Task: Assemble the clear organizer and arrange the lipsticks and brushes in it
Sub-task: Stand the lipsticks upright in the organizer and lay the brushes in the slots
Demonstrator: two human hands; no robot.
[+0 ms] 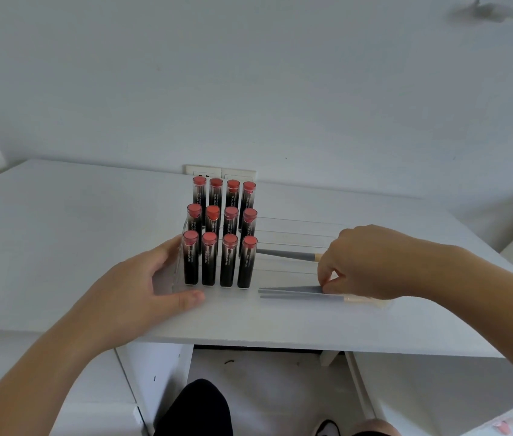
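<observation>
Brush stage under way, lipsticks (221, 231) done: 12 upright in 3 stepped rows.

Left hand (151, 287) spread, bracing clear organizer (292, 237); right hand (365, 262) pinching grey brushes (296, 292) at front edge, 1 brush (286, 255) already slotted. Next, probably: lifting 1 level into an open slot.

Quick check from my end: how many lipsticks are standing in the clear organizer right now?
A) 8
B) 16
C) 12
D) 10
C: the lipsticks stand upright in the clear organizer in three stepped rows of four, which makes twelve.
</observation>
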